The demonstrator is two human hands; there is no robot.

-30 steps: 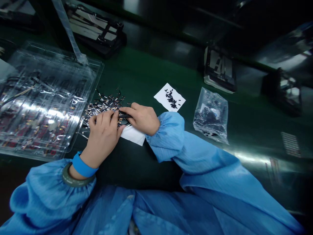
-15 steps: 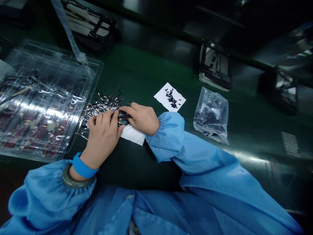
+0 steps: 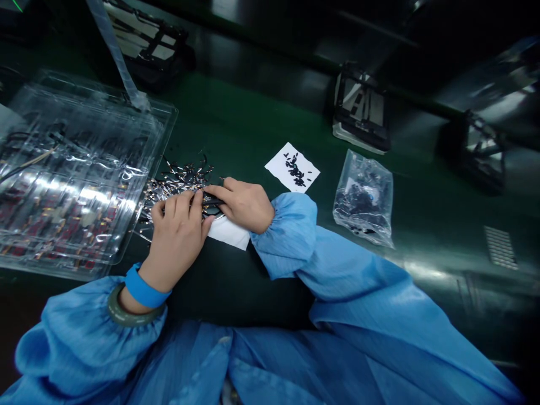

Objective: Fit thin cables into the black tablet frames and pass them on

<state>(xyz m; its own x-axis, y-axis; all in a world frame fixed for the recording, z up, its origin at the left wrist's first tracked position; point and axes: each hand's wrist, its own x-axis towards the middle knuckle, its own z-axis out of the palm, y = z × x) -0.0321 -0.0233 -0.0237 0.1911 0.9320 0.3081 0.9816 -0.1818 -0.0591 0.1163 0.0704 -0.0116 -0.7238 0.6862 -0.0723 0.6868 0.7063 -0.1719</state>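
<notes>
My left hand (image 3: 179, 230), with a blue band at the wrist, lies over a pile of small metal-and-black parts (image 3: 185, 177). Its fingers are bent, the thumb and index close together, and whatever is pinched there is hidden. From the right comes my right hand (image 3: 247, 203), its fingers closed around a slim black tool (image 3: 214, 202) that looks like tweezers. The tool's tip meets the left fingertips. Under the hands, a white sheet (image 3: 230, 233) shows partly, with dark thin strips at its upper edge.
Stacked clear plastic trays (image 3: 84, 270) of parts stand left. Right of my hands lie a white paper (image 3: 276, 163) with small black pieces and a clear bag (image 3: 365, 197) of dark pieces. Dark fixtures (image 3: 361, 109) line the far side. A small silvery sheet (image 3: 500, 247) lies far right.
The dark fixtures along the far side have shifted left. Both hands stay almost where they were, with only slight movement at the fingers.
</notes>
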